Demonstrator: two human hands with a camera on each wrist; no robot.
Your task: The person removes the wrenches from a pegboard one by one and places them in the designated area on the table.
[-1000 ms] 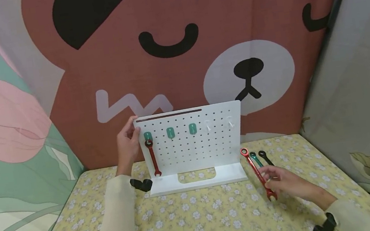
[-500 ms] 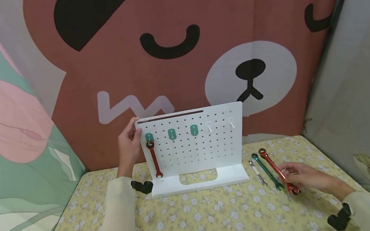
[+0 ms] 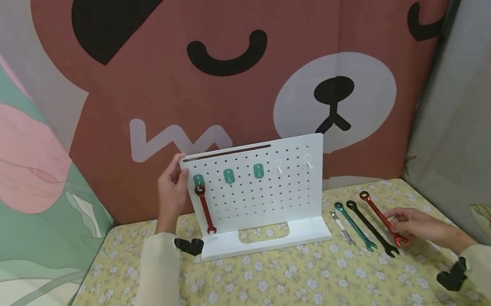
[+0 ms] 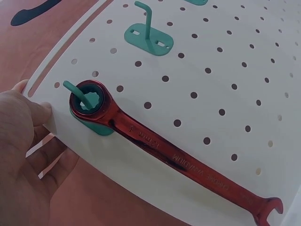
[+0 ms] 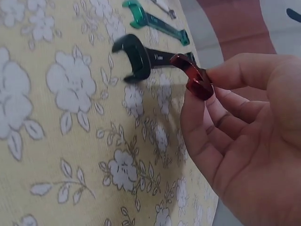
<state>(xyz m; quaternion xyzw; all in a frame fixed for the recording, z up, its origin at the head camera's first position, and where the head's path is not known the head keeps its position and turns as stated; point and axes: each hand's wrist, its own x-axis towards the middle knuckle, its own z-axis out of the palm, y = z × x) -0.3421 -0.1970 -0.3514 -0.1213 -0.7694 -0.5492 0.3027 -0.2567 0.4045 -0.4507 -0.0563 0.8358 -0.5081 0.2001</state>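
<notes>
Head view: right hand (image 3: 416,229) pinches the open-jaw end of the red wrench (image 3: 382,219), which lies on the counter (image 3: 263,285) beside a black wrench (image 3: 371,227) and a green wrench (image 3: 354,226) just to the hand's left. Left hand (image 3: 170,191) grips the left edge of the white pegboard (image 3: 269,191), fingers curled round it; a second red wrench (image 3: 205,210) hangs on a green hook (image 4: 82,99) beside that thumb. Judged stiff, thin, smooth metal, light; mid-shank gives a steadier hold. Counter wears a flowered yellow cloth; bear-print curtain behind.

Even soft light, faint shadows (right wrist view blurred).
</notes>
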